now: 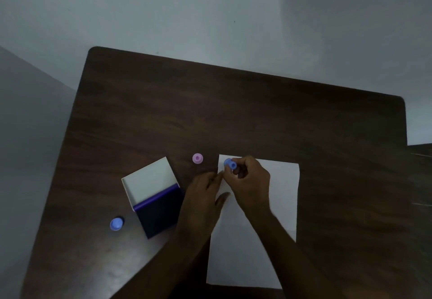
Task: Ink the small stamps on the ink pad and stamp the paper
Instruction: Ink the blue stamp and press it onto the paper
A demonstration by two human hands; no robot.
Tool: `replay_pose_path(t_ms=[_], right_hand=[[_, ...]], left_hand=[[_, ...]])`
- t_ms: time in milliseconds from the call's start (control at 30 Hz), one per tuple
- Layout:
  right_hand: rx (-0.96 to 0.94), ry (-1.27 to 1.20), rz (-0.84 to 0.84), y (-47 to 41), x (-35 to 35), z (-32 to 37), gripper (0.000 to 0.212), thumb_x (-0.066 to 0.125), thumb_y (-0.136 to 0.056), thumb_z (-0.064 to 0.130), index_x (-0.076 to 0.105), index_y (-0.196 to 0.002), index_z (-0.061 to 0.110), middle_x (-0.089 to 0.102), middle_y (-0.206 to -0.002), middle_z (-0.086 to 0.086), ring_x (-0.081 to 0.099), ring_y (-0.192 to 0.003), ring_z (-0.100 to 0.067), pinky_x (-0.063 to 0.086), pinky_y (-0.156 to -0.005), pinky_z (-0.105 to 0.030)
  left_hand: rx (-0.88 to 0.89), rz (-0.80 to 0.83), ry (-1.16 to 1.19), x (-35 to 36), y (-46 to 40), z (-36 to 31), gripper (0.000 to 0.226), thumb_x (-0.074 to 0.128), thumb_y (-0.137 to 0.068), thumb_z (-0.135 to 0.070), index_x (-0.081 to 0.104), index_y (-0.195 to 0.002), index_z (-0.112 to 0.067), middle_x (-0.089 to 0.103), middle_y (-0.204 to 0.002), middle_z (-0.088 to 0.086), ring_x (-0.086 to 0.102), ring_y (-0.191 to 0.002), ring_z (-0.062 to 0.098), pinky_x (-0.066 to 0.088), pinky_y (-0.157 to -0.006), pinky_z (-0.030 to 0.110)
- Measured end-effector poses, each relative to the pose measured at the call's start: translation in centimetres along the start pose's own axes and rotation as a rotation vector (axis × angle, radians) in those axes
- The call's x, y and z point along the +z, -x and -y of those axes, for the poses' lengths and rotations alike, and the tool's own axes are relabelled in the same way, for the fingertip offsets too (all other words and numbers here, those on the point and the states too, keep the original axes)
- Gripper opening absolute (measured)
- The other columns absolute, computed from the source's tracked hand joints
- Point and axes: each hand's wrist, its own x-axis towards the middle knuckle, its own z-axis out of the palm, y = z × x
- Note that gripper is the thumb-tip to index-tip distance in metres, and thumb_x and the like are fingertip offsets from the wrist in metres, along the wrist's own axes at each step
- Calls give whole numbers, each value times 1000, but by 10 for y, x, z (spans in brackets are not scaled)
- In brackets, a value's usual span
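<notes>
A dark wooden table (257,116) carries a white sheet of paper (280,205), which lies in front of the person, a little to the right; the right hand (247,179) is over the far left corner of this sheet and its fingers are closed around a small blue stamp (230,163), which points toward the far left; if the stamp touches the paper I cannot tell. The left hand (203,193) lies flat with the fingers stretched and holds nothing; it rests on the left edge of the paper, just beside the right hand. To the left of the paper stands the ink pad (161,214) with its white lid (149,181) open; a pink stamp (197,158) stands on the table between the lid and the paper; another blue stamp (116,224) lies near the left side of the ink pad, apart from it.
</notes>
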Motion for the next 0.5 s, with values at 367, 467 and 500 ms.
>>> replay_pose_path(t_ms=[367, 467, 500], right_hand=[[-54, -1, 26, -15, 16, -8, 25, 77, -73, 26, 53, -80, 26, 59, -76, 8, 52, -63, 2, 38, -60, -7], [-51, 10, 20, -16, 19, -10, 26, 77, -72, 27, 51, -80, 27, 59, -76, 9, 51, -63, 2, 37, -60, -7], [-46, 15, 18, -15, 19, -11, 27, 77, -72, 27, 51, -81, 28, 58, -76, 10, 51, -63, 3, 36, -60, -7]], left_hand=[[208, 401, -78, 29, -29, 18, 58, 46, -98, -30, 19, -147, -13, 16, -157, 4, 21, -142, 17, 9, -114, 24], [336, 362, -103, 21, -23, 18, 53, 38, -101, -26, 16, -147, -11, 14, -158, 5, 19, -143, 15, 4, -111, 19], [382, 321, -40, 17, -20, 16, 49, 39, -101, -24, 22, -146, -13, 22, -155, 6, 24, -140, 14, 8, -110, 16]])
